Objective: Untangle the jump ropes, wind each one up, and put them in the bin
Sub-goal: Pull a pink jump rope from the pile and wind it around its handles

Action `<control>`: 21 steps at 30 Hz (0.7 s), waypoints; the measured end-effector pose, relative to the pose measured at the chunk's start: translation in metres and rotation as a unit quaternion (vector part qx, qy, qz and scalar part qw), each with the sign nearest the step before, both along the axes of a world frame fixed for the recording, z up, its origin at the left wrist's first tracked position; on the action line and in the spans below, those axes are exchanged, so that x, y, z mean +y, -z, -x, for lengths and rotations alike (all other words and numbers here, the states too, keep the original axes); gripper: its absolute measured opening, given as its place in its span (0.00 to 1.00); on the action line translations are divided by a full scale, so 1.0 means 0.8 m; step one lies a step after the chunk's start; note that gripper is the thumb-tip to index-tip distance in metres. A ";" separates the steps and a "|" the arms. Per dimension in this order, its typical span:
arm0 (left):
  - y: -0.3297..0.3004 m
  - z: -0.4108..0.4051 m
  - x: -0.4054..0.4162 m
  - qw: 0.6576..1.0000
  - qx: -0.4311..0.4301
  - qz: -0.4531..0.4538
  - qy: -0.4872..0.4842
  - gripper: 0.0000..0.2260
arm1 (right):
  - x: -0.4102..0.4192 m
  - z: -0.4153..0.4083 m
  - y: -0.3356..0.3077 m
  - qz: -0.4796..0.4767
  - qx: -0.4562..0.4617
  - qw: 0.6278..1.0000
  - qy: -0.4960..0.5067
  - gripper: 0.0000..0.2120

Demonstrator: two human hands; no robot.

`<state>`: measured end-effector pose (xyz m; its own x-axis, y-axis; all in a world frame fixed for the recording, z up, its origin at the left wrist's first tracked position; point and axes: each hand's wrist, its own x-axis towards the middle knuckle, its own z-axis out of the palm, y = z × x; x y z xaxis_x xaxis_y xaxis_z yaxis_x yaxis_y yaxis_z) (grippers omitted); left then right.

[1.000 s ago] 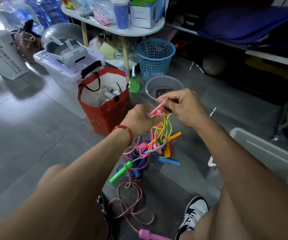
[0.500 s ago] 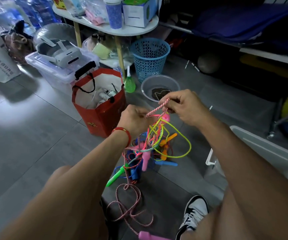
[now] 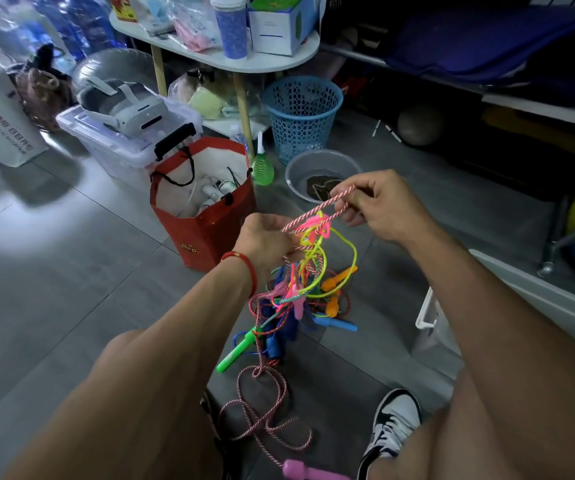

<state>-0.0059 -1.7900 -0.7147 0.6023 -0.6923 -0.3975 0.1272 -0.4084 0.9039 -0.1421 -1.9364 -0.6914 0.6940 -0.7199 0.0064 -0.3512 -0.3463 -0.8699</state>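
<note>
A tangle of jump ropes [image 3: 308,271] hangs between my hands above the grey floor, with yellow, pink, blue and orange cords knotted together. My right hand [image 3: 379,206] pinches a loop of the red-and-white twisted rope [image 3: 317,209] and holds it up. My left hand [image 3: 267,242] grips the knot just below and to the left. Green [image 3: 236,351], blue [image 3: 339,323] and orange [image 3: 338,277] handles dangle under the knot. The twisted rope trails in coils on the floor [image 3: 265,410] down to a pink handle [image 3: 308,471]. A white bin [image 3: 528,289] stands at the right.
A red paper bag [image 3: 206,223] stands just beyond my left hand. Behind it are a clear lidded box [image 3: 120,147] with a headset, a blue mesh basket [image 3: 301,116], a grey basin [image 3: 320,168] and a white table [image 3: 217,60]. My shoe [image 3: 391,424] rests near the coils.
My right hand has lifted the twisted rope loop up and to the right, away from the left hand. The yellow loop has been drawn in closer to the knot.
</note>
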 end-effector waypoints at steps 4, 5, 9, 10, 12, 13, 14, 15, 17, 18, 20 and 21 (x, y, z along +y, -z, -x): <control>-0.001 0.002 0.002 0.999 0.032 0.033 -0.014 0.07 | 0.004 -0.001 0.001 -0.077 -0.002 0.997 0.006 0.10; 0.004 -0.001 0.002 1.000 -0.016 0.023 -0.008 0.05 | 0.006 0.000 -0.003 -0.099 -0.023 0.995 0.002 0.09; 0.005 -0.007 0.007 0.985 -0.163 -0.022 0.048 0.04 | 0.005 0.000 -0.018 -0.069 -0.080 0.994 -0.026 0.11; 0.000 -0.007 0.008 0.983 -0.172 -0.001 0.061 0.05 | 0.003 0.002 -0.019 -0.035 -0.081 0.996 -0.029 0.11; -0.017 -0.007 0.012 0.988 -0.130 0.067 0.056 0.08 | -0.005 0.006 -0.017 0.069 -0.047 0.996 -0.027 0.10; -0.027 -0.008 0.014 0.991 -0.077 0.102 0.032 0.10 | -0.009 0.009 -0.016 0.112 -0.026 0.993 -0.023 0.07; -0.034 -0.010 0.015 0.991 -0.027 0.129 -0.001 0.11 | -0.013 0.011 -0.013 0.137 -0.008 0.990 -0.028 0.04; -0.040 -0.012 0.017 0.988 0.012 0.147 -0.034 0.12 | -0.016 0.013 -0.008 0.160 0.024 0.986 -0.043 0.02; -0.043 -0.013 0.020 0.980 0.058 0.169 -0.083 0.13 | -0.021 0.015 0.005 0.205 0.139 0.966 -0.077 0.04; -0.042 -0.014 0.022 0.978 0.064 0.170 -0.101 0.14 | -0.026 0.016 0.015 0.209 0.200 0.953 -0.083 0.05; -0.033 -0.021 0.026 0.987 0.010 0.124 -0.102 0.12 | -0.034 0.022 0.028 0.173 0.264 0.945 -0.082 0.09; -0.027 -0.027 0.030 0.994 -0.059 0.064 -0.069 0.10 | -0.038 0.024 0.032 0.141 0.248 0.954 -0.089 0.11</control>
